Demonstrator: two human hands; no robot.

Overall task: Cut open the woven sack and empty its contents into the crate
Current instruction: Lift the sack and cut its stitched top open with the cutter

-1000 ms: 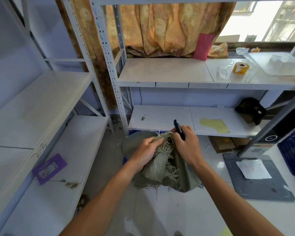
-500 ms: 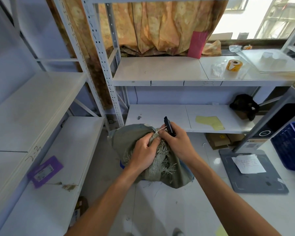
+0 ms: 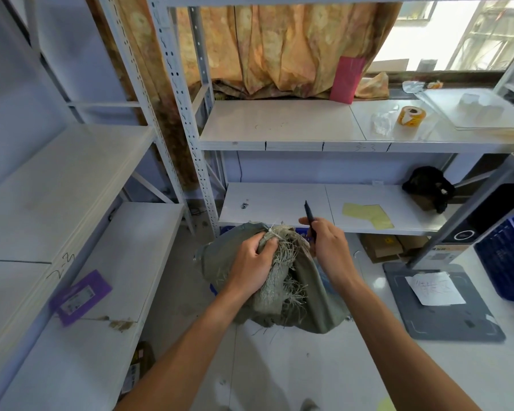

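A grey-green woven sack (image 3: 307, 295) stands on the floor in front of me, its frayed neck bunched at the top. My left hand (image 3: 251, 264) grips that bunched neck from the left. My right hand (image 3: 328, 249) holds a slim black knife (image 3: 309, 215), blade pointing up, just right of the neck and a little apart from it. A blue crate (image 3: 304, 232) shows only as small blue patches behind and under the sack; most of it is hidden.
White metal shelving (image 3: 279, 209) rises close behind the sack, more shelves (image 3: 72, 232) run along the left. A grey platform scale (image 3: 439, 301) with a paper on it lies on the floor right; a dark blue basket (image 3: 505, 262) stands beyond it. Cardboard boxes (image 3: 389, 247) sit under the shelf.
My right hand has drawn the knife away to the right of the sack's neck. My left hand keeps its grip on the neck.
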